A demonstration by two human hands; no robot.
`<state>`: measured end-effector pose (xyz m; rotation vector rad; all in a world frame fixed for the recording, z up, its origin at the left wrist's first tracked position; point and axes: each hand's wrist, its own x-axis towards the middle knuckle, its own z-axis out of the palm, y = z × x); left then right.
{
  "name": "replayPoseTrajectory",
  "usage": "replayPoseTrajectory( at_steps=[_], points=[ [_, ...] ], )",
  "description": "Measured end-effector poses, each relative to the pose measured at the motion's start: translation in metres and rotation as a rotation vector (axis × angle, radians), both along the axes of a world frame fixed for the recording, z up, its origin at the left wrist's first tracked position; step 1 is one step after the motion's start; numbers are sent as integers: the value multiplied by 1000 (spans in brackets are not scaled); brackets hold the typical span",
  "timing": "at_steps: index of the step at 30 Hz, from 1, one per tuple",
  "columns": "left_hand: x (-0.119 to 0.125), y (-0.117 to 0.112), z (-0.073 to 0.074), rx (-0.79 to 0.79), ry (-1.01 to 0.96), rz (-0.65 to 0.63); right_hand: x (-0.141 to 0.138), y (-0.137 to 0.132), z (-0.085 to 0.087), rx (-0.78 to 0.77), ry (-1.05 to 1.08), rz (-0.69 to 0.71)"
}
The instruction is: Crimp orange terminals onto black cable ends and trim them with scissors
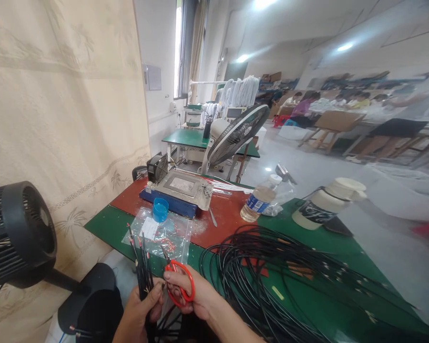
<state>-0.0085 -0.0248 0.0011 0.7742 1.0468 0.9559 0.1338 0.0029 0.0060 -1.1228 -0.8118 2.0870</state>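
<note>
My left hand (139,312) is closed round a bundle of thin black wires (143,267) whose red-tipped ends stick up. My right hand (196,297) grips red-handled scissors (178,281), blades pointing up and left toward the wire ends. Both hands sit at the near edge of the green table (307,305). Right beside them lies a large coil of black cable (264,267).
A clear plastic bag (164,233) with small red bits and a blue cup (160,209) lie ahead. Behind are a heating machine (180,188), a water bottle (259,200), a white jar (325,202) and a standing fan (236,133). A black fan (17,233) stands left. People sit far right.
</note>
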Motion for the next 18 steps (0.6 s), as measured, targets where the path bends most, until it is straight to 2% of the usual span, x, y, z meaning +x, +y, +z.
replayPoseTrajectory(
  at_steps=[4,7,11,18],
  points=[
    [0,-1,1,-6,-22,27,-7,-4,-7,-96,53,-29],
    [-1,0,2,-25,-26,19,-10,-6,-8,-27,59,-61],
    [-3,0,1,-32,-28,25,-7,-5,-3,108,10,-12],
    [-9,-1,2,-32,-30,-14,0,-3,6,41,-31,58]
  ],
)
